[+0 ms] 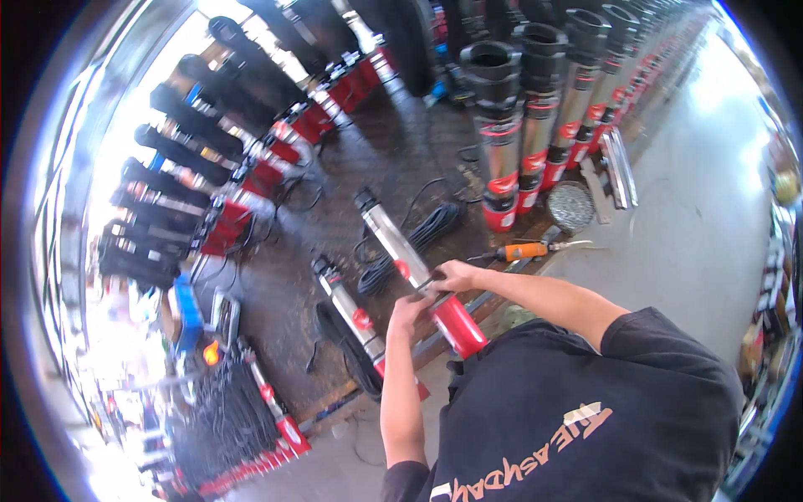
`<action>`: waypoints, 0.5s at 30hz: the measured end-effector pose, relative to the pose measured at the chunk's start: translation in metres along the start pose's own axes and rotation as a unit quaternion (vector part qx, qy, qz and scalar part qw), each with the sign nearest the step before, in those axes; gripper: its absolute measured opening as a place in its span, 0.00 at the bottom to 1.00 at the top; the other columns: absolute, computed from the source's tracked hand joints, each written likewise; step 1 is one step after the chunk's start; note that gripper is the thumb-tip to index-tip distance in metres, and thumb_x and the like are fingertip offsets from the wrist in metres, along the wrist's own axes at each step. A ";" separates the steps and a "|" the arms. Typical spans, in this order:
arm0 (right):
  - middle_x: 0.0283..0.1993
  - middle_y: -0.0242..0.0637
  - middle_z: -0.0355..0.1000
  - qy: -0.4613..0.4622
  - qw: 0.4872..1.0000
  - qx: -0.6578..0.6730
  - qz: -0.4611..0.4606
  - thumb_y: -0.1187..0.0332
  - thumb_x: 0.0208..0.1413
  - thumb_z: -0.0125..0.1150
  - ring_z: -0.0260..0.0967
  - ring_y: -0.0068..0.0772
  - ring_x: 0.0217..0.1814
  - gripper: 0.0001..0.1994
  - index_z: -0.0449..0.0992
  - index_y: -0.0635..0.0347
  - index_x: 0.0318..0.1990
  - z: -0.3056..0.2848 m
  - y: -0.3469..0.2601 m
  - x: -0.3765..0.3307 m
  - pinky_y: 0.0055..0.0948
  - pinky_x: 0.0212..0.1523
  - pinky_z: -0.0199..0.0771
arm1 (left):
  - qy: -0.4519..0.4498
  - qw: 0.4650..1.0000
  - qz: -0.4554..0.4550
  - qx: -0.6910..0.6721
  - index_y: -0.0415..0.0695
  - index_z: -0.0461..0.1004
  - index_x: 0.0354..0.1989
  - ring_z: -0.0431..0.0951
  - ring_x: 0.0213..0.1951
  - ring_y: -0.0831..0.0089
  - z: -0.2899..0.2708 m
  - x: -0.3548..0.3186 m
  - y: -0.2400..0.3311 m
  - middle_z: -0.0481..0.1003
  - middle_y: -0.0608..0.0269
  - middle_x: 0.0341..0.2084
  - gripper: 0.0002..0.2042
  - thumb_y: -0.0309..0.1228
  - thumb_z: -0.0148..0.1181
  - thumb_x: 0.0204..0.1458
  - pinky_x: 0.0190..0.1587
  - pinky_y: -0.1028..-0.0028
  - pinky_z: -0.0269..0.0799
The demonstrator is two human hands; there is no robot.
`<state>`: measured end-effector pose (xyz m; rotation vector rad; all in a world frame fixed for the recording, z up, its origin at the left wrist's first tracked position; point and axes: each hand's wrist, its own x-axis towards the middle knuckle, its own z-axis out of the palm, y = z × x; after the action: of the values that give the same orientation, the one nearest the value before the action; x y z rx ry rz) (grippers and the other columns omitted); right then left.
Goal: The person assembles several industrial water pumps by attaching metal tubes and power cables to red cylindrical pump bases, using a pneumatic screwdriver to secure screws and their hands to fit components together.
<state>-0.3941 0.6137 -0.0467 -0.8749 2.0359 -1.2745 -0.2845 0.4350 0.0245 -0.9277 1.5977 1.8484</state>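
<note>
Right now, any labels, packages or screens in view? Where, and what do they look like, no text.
Red sticker: on the steel pump both hands work on, mid-body, small and roundish.
Red sticker: on the pump lying to its left, rounded patch.
Red stickers: on the upright pumps in the row behind, above their red bases.
Pale print: on the person's black shirt, blocky shapes.
No screens or packages that I can make out.

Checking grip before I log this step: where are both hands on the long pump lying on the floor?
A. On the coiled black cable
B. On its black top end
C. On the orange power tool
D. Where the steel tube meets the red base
D: the left hand and right hand both rest on the pump at the joint between steel tube and red base.
</note>
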 end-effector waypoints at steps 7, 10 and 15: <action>0.40 0.51 0.80 0.005 0.993 -0.109 0.038 0.45 0.51 0.67 0.80 0.50 0.44 0.29 0.80 0.66 0.47 -0.036 -0.009 -0.013 0.44 0.44 0.79 | 0.056 0.975 0.072 -0.203 0.42 0.61 0.56 0.83 0.38 0.60 0.047 0.050 -0.036 0.76 0.53 0.42 0.28 0.22 0.68 0.46 0.29 0.68 0.80; 0.41 0.49 0.80 0.057 0.980 -0.165 0.101 0.46 0.51 0.64 0.79 0.51 0.46 0.25 0.81 0.60 0.46 -0.056 -0.022 -0.056 0.45 0.47 0.78 | 0.171 0.963 0.089 -0.190 0.43 0.58 0.51 0.80 0.28 0.66 0.078 0.046 -0.029 0.73 0.57 0.35 0.31 0.22 0.71 0.40 0.20 0.72 0.74; 0.37 0.46 0.80 0.330 0.861 -0.267 0.281 0.57 0.50 0.62 0.79 0.51 0.41 0.13 0.83 0.51 0.39 -0.171 0.008 -0.148 0.49 0.43 0.79 | 0.221 0.957 0.087 -0.165 0.43 0.58 0.50 0.78 0.26 0.68 0.076 0.039 -0.025 0.73 0.58 0.33 0.31 0.23 0.72 0.39 0.21 0.71 0.75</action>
<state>-0.4333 0.8232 0.0295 0.0398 2.9700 -0.7168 -0.3022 0.5119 -0.0158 -1.4755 1.6922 2.1861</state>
